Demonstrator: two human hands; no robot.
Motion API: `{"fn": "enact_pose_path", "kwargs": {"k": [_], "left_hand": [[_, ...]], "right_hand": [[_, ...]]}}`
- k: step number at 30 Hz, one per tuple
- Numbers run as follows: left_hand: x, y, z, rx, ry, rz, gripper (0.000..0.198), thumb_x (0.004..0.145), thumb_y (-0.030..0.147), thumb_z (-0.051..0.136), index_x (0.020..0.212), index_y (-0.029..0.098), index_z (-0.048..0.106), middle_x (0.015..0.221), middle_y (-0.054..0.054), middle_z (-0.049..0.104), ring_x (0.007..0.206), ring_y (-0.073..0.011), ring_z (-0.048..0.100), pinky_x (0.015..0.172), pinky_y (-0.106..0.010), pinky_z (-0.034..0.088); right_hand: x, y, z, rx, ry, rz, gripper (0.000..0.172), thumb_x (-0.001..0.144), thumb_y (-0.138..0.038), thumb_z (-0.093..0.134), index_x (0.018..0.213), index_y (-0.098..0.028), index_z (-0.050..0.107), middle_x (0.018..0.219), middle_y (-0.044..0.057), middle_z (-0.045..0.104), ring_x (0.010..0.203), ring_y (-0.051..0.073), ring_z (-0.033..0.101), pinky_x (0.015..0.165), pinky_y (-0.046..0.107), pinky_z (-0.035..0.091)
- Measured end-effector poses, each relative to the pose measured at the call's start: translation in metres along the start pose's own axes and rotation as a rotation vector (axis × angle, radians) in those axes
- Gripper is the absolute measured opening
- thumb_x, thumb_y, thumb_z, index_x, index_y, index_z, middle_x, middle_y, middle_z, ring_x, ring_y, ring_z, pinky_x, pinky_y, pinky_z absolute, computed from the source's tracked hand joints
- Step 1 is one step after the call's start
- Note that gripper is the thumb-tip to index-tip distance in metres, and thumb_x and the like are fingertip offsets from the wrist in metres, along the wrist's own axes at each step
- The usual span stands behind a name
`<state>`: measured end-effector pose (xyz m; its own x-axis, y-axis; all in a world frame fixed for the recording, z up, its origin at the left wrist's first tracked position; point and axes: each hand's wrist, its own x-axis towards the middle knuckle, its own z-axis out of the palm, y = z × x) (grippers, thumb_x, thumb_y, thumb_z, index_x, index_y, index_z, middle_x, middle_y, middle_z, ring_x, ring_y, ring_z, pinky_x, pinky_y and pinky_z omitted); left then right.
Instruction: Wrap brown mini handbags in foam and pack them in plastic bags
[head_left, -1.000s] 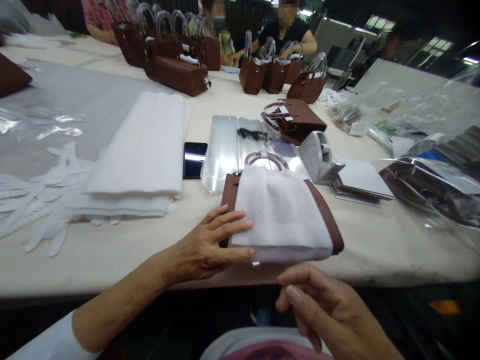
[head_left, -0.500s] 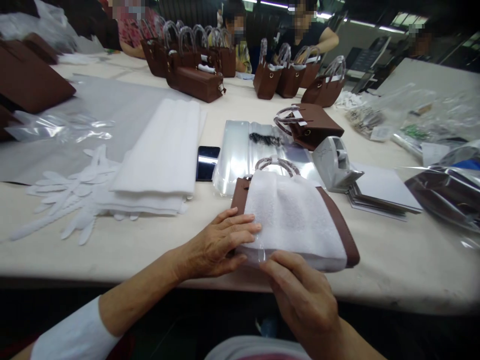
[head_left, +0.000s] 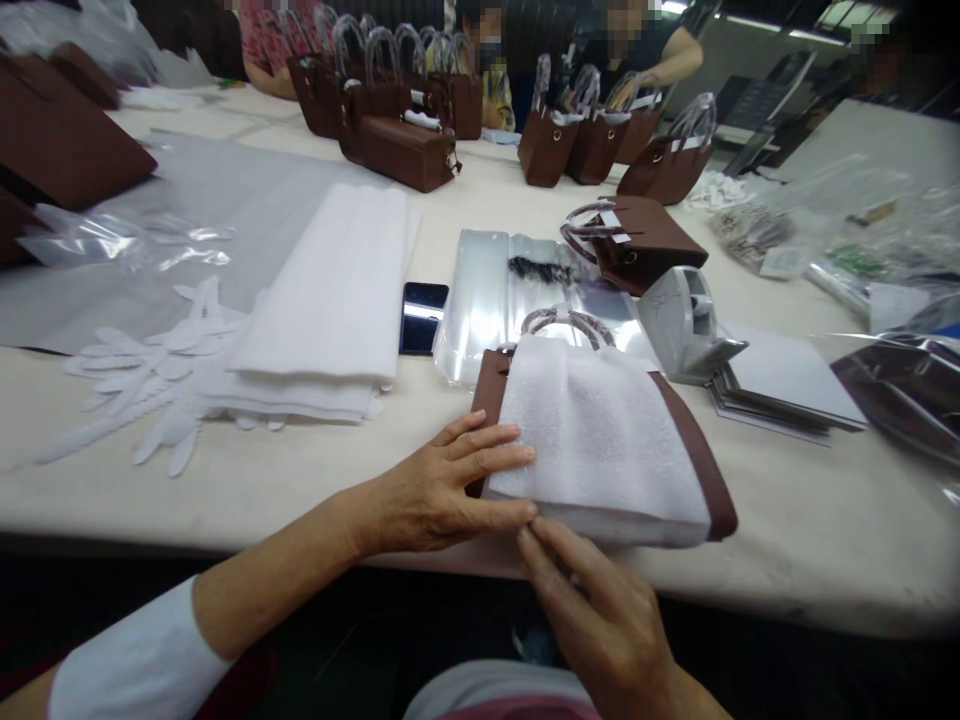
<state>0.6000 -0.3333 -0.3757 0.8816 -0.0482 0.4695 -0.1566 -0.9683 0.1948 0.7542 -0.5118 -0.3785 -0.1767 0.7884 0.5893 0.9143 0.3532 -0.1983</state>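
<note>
A brown handbag lies on its side in front of me, its handles wrapped in clear film and pointing away. White foam sheet covers its upper face and folds over the near bottom edge. My left hand lies flat across the left part of the foam and the bag's side, fingers spread, thumb along the bottom edge. At that same edge the fingertips of my right hand are closed together, meeting the left thumb. What they pinch, if anything, is hidden.
A grey tape dispenser and stacked white cards stand right. Behind the bag are clear plastic sleeves and a phone. Folded foam sheets lie left. More brown handbags line the back, where other people work.
The clear tape strip seen between my hands is now out of sight. My left thumb has stretched right along the foam's lower edge to my right fingertips. The view has shifted slightly.
</note>
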Motion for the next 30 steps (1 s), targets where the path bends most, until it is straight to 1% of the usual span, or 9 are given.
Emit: {"fn": "enact_pose_path", "kwargs": {"k": [4,7,9,13,16,20,24,27,30], "left_hand": [[0.001,0.001,-0.007,-0.011,-0.049,0.032,0.036,0.079,0.014,0.053,0.109,0.033,0.056,0.137,-0.009,0.035,0.13,-0.027,0.025,0.106,-0.05,0.023],[0.002,0.004,-0.01,-0.017,-0.073,0.034,0.03,0.078,0.012,0.054,0.1,0.033,0.06,0.143,-0.007,0.025,0.131,-0.0294,0.022,0.105,-0.052,0.022],[0.003,0.005,-0.011,-0.022,-0.077,0.019,0.025,0.078,0.011,0.054,0.091,0.03,0.062,0.145,-0.006,0.02,0.132,-0.0302,0.021,0.105,-0.053,0.021],[0.003,0.007,-0.01,-0.066,-0.062,-0.022,0.02,0.076,0.009,0.054,0.084,0.026,0.06,0.145,-0.004,0.018,0.132,-0.0301,0.019,0.105,-0.053,0.02],[0.002,0.008,-0.01,-0.175,-0.034,-0.092,0.019,0.073,0.008,0.052,0.087,0.022,0.054,0.138,-0.007,0.035,0.131,-0.028,0.023,0.107,-0.051,0.021],[0.009,0.012,-0.012,-0.327,0.209,-0.262,0.038,0.073,0.009,0.045,0.11,0.018,0.04,0.113,-0.008,0.058,0.119,-0.0202,0.044,0.105,-0.043,0.03],[0.043,0.018,-0.021,-0.213,0.328,-0.426,0.036,0.083,0.019,0.043,0.119,0.016,0.039,0.109,-0.008,0.059,0.107,-0.0173,0.051,0.1,-0.036,0.036],[0.075,0.016,-0.02,-0.144,0.282,-0.515,0.041,0.089,0.03,0.037,0.126,0.014,0.035,0.133,-0.012,0.04,0.125,-0.0206,0.035,0.105,-0.039,0.029],[0.09,0.011,-0.006,-0.108,0.054,-0.506,0.051,0.091,0.041,0.028,0.134,0.015,0.026,0.143,-0.014,0.024,0.133,-0.0242,0.018,0.107,-0.048,0.021]], "right_hand": [[0.001,0.005,-0.027,0.056,0.015,0.007,0.029,0.078,-0.003,0.054,0.104,-0.012,0.062,0.101,0.011,0.063,0.089,0.017,0.06,0.074,0.026,0.051],[0.026,0.012,-0.047,0.05,0.081,0.073,0.032,0.075,0.0,0.057,0.105,-0.01,0.061,0.103,0.012,0.061,0.095,0.018,0.058,0.081,0.03,0.048],[0.043,0.016,-0.049,0.046,0.089,0.029,0.034,0.074,0.0,0.057,0.106,-0.009,0.06,0.109,0.014,0.058,0.1,0.021,0.055,0.084,0.034,0.048],[0.051,0.019,-0.023,-0.041,-0.054,-0.108,0.034,0.081,-0.005,0.048,0.115,-0.007,0.054,0.122,0.015,0.052,0.115,0.025,0.046,0.095,0.043,0.042],[0.038,0.018,0.001,-0.198,-0.127,-0.152,0.037,0.085,-0.007,0.036,0.118,-0.006,0.051,0.129,0.016,0.046,0.121,0.028,0.04,0.096,0.046,0.039],[0.03,0.019,0.01,-0.252,-0.104,-0.193,0.037,0.084,-0.008,0.034,0.115,-0.005,0.055,0.124,0.017,0.05,0.118,0.03,0.042,0.092,0.044,0.043],[0.033,0.02,0.013,-0.241,-0.07,-0.201,0.034,0.084,-0.009,0.038,0.112,-0.005,0.057,0.119,0.017,0.054,0.115,0.032,0.045,0.087,0.044,0.047],[0.032,0.016,0.016,-0.201,-0.031,-0.162,0.032,0.083,-0.011,0.043,0.11,-0.007,0.058,0.118,0.014,0.056,0.113,0.031,0.047,0.087,0.047,0.047],[0.035,0.015,-0.002,0.027,0.005,-0.149,0.029,0.082,-0.017,0.047,0.106,-0.007,0.06,0.112,0.013,0.06,0.11,0.029,0.051,0.089,0.047,0.046]]}}
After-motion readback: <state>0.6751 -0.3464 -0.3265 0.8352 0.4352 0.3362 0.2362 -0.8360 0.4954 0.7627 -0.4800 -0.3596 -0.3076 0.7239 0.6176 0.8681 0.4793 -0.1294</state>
